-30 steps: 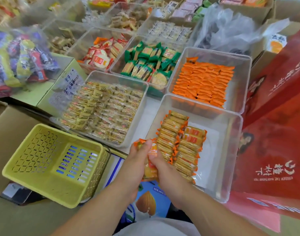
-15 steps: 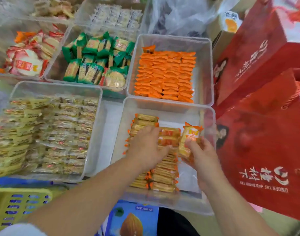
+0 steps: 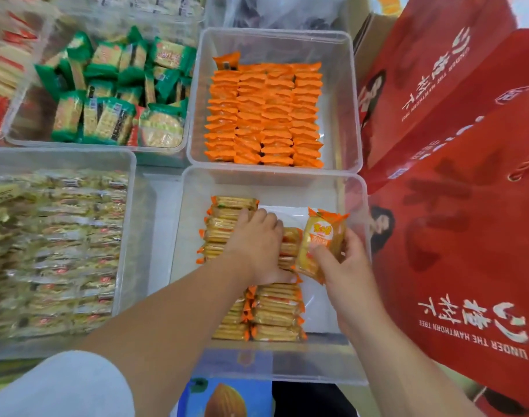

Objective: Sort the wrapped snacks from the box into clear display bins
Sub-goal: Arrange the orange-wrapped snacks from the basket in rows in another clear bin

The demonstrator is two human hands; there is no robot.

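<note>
Right hand (image 3: 347,266) pinches a snack packet (image 3: 320,239); left hand (image 3: 257,245) presses flat on packed rows (image 3: 275,311) beside red bags (image 3: 467,236).

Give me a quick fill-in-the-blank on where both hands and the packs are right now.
1. The right hand holds ___ pack.
2. The rows under the left hand lie in the ___ bin.
3. The green packs lie to the ___ of the orange packs.

Missing words: one; near; left.
</note>
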